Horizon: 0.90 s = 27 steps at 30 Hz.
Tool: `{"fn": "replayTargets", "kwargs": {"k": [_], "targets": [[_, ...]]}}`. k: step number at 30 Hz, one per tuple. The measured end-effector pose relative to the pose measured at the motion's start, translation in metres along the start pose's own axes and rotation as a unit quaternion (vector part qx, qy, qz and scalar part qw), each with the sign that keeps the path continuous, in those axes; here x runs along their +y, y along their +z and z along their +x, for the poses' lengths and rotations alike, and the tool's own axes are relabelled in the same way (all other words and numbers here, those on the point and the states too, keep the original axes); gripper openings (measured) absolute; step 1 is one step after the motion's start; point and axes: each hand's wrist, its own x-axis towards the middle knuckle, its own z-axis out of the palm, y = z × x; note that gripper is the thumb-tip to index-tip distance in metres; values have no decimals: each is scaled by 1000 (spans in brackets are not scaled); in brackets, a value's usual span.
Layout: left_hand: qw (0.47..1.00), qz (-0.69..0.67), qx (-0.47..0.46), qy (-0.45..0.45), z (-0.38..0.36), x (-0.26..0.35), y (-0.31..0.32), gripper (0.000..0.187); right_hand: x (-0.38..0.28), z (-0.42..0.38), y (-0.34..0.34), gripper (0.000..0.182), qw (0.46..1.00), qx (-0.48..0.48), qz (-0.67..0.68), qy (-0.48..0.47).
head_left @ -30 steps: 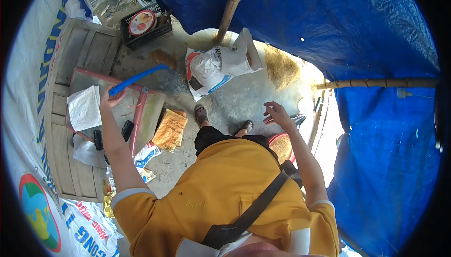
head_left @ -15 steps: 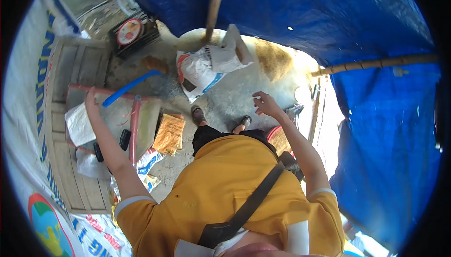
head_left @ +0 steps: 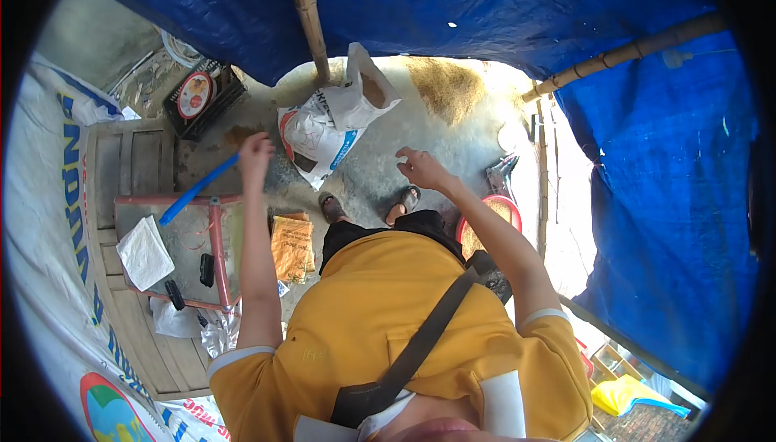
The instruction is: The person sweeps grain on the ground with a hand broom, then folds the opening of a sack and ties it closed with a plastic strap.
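My left hand [head_left: 257, 153] is closed around the far end of a long blue stick [head_left: 198, 191]. The stick's other end rests over a glass-topped case with a pinkish-red frame [head_left: 214, 236]. On that case lie a folded white sheet [head_left: 145, 253] and small black objects [head_left: 207, 270]. My right hand [head_left: 424, 170] hovers over the floor in front of me, holding nothing, its fingers loosely apart. Ahead, between the two hands, a white printed sack [head_left: 319, 139] stands with its mouth open, brownish contents showing inside.
Folded orange sacks [head_left: 292, 244] lie beside the case. A red-rimmed basin [head_left: 517, 214] of grain-like material is at my right. Loose grain [head_left: 453, 90] is heaped beyond the sack. A black crate [head_left: 202, 102] stands far left. Bamboo poles [head_left: 307, 17] and blue tarpaulin [head_left: 663, 199] surround the space.
My left hand has moved from beside the white sheet to the blue stick's far end and closed there. My right hand remains raised. The view has shifted slightly.
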Motion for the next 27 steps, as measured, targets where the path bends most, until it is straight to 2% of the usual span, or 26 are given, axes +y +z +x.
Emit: {"fn": "replayTargets", "kwargs": {"k": [2, 3, 5, 7, 10, 12, 14, 15, 17, 18, 19, 20, 21, 22, 23, 25, 26, 27], "targets": [[993, 58, -107, 8, 0, -8, 54, 19, 15, -7, -5, 29, 1000, 8, 8, -2], [992, 62, -109, 12, 1, -5, 77, 19, 25, -11, -11, 29, 1000, 13, 10, -5], [981, 53, -183, -35, -1, 3, 122, 20, 50, -21, -21, 29, 999, 18, 30, -7], [976, 84, -191, -55, -4, 19, 162, 20, 75, -28, -32, 29, 998, 15, 55, -16], [964, 124, -216, -89, 1, 32, 206, 23, 120, -45, -59, 29, 979, -17, 197, 40], [958, 129, -234, -102, 1, 33, 240, 24, 150, -53, -75, 29, 976, -4, 208, 61], [952, 93, -248, -154, 3, 31, 266, 28, 169, -53, -89, 28, 974, 10, 206, 98], [953, 96, -244, -154, 6, 23, 277, 28, 176, -53, -93, 28, 974, 8, 208, 94], [965, 142, -208, -79, 23, -10, 299, 34, 185, -48, -100, 28, 980, 16, 177, 88], [961, 197, -190, -31, 36, -32, 307, 45, 188, -45, -101, 28, 979, 18, 185, 82], [962, 195, -190, -30, 44, -37, 314, 45, 193, -40, -99, 28, 980, 20, 182, 81], [919, 331, -204, 67, 49, -46, 319, 49, 199, -35, -93, 28, 985, 30, 153, 68], [849, 456, -211, 162, 52, -52, 326, 53, 203, -30, -89, 28, 990, 41, 122, 54], [820, 506, -236, 125, 49, -40, 335, 54, 205, -25, -88, 28, 991, 44, 115, 55], [823, 501, -237, 127, 51, -48, 342, 54, 205, -22, -84, 28, 990, 46, 126, 50], [688, 633, -237, 263, 62, -74, 354, 53, 203, -9, -81, 29, 989, 47, 131, 47], [654, 656, -259, 273, 70, -88, 363, 49, 201, -2, -81, 28, 982, 32, 174, 72], [656, 653, -265, 272, 74, -99, 369, 49, 199, 2, -77, 27, 970, 15, 219, 100]]}}
